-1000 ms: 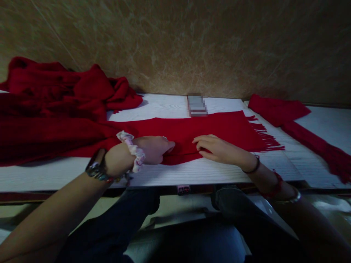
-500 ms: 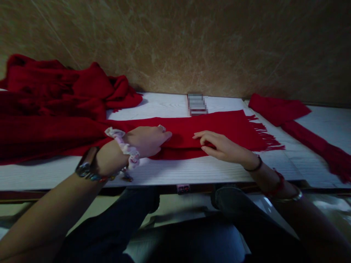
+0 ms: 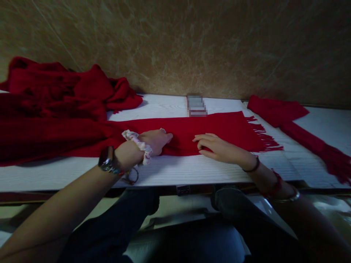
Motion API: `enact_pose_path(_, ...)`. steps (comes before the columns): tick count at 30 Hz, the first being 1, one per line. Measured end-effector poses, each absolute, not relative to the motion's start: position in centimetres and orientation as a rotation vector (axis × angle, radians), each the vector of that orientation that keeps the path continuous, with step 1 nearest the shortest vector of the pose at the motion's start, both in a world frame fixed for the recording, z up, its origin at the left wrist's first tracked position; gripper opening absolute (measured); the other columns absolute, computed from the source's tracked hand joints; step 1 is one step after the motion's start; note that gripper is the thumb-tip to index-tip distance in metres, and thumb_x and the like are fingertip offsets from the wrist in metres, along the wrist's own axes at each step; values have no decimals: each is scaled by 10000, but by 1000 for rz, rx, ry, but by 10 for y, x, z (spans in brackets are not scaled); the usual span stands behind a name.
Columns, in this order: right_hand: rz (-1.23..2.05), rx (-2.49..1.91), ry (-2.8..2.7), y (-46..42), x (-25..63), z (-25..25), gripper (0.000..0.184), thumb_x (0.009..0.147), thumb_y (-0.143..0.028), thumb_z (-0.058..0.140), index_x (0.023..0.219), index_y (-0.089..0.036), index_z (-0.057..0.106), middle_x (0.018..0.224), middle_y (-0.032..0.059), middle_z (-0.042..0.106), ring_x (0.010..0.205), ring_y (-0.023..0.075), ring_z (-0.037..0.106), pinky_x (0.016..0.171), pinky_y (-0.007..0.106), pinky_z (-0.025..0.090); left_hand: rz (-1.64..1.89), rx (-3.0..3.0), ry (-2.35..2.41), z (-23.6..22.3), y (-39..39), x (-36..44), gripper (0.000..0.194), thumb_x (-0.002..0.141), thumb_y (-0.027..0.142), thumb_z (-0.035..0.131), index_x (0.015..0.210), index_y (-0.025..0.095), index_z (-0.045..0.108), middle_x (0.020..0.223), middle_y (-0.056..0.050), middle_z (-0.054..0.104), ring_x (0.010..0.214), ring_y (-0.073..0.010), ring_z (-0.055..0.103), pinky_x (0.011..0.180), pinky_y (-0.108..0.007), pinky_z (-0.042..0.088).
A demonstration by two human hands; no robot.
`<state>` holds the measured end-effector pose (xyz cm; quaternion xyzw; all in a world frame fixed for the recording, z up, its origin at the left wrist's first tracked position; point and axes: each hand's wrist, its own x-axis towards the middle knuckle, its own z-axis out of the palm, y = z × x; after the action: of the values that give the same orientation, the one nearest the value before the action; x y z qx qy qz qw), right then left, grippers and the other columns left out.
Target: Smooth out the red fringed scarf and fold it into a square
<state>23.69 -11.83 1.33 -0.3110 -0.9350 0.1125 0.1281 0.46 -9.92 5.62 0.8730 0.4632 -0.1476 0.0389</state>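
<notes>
A red fringed scarf (image 3: 222, 128) lies stretched out flat along the white table, its fringe at the right end. My left hand (image 3: 156, 140), with a scrunchie and a watch at the wrist, is closed at the scarf's near half, fingers curled under and partly hidden. It appears to pinch the cloth. To its right, my right hand (image 3: 215, 147) rests over the scarf's near edge. Those fingers are loosely bent, the thumb apart from them, and nothing shows in their grasp.
A heap of red cloth (image 3: 63, 86) lies at the back left, against the brown marbled wall (image 3: 175, 47). Another red scarf (image 3: 301, 137) lies bent on the right. Behind the middle scarf sits a small blurred-out item (image 3: 196, 105). The white tabletop (image 3: 181, 171) ends near my knees.
My left wrist has swung to the right, while its fingertips stay nearly in place. The scarf's near edge has drawn in slightly and the crease along it is gone. My right hand has hardly moved.
</notes>
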Motion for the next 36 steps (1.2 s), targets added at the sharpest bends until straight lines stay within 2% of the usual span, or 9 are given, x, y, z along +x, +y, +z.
enact_pose_path(4, 214, -954, -2661, -115, 237, 8, 130, 855, -186, 426, 843, -161, 553, 1093, 110, 573, 1114, 192, 465, 937, 388, 354, -450, 2701, 1496, 52, -88, 0, 252, 705, 74, 498, 938, 140, 567, 898, -89, 579, 806, -201, 569, 694, -295, 428)
enact_pose_path(8, 229, -920, -2631, -115, 237, 10, 110, 845, -178, 443, 825, -168, 551, 1056, 99, 590, 1085, 182, 489, 918, 374, 379, -450, 2831, 1338, 50, -94, 0, 267, 746, 85, 430, 961, 173, 562, 965, -85, 562, 797, -189, 568, 619, -265, 428)
enact_pose_path(11, 266, -906, -2541, -118, 237, 15, 95, 840, -174, 448, 815, -181, 540, 1037, 89, 599, 1061, 170, 505, 899, 366, 397, -445, 2920, 1213, 58, -103, 2, 272, 779, 115, 384, 975, 190, 557, 973, -74, 559, 768, -186, 568, 555, -247, 411)
enact_pose_path(15, 367, -907, -2397, -121, 239, 20, 70, 827, -180, 457, 808, -189, 524, 1067, 92, 586, 1053, 157, 512, 883, 344, 412, -289, 2949, 1111, 70, -111, 1, 221, 781, 139, 396, 916, 184, 565, 928, -57, 568, 774, -164, 550, 636, -252, 415)
enact_pose_path(21, 482, -907, -2719, -120, 243, 19, 103, 823, -209, 458, 769, -197, 545, 1130, 79, 558, 1179, 189, 412, 999, 439, 259, -542, 2712, 1009, 61, -112, 6, 199, 687, 88, 452, 834, 173, 557, 719, -18, 581, 634, -137, 523, 546, -220, 371)
enact_pose_path(26, 497, -917, -2736, -119, 243, 20, 101, 828, -224, 460, 791, -195, 550, 1144, 83, 547, 1202, 188, 385, 1007, 429, 241, -547, 2682, 1034, 64, -112, 10, 214, 678, 66, 458, 838, 171, 556, 728, -18, 586, 650, -137, 529, 560, -218, 375)
enact_pose_path(29, 489, -907, -2746, -120, 244, 21, 108, 836, -242, 462, 805, -194, 553, 1149, 85, 543, 1206, 190, 378, 1005, 435, 242, -505, 2747, 1012, 64, -114, 9, 165, 752, 166, 471, 894, 176, 554, 813, -40, 591, 690, -155, 544, 566, -235, 392)
enact_pose_path(32, 474, -902, -2738, -119, 243, 18, 111, 843, -224, 454, 804, -191, 553, 1131, 83, 554, 1193, 187, 396, 995, 439, 258, -453, 2838, 1033, 60, -117, 13, 232, 787, 257, 477, 1000, 181, 528, 984, -82, 560, 791, -205, 562, 572, -267, 421)
enact_pose_path(36, 406, -931, -2688, -117, 241, 15, 103, 844, -200, 448, 813, -185, 545, 1056, 82, 589, 1122, 189, 464, 965, 438, 304, -512, 2893, 1101, 55, -117, 21, 347, 752, 71, 444, 1079, 176, 488, 1071, -107, 521, 848, -219, 569, 603, -284, 448)
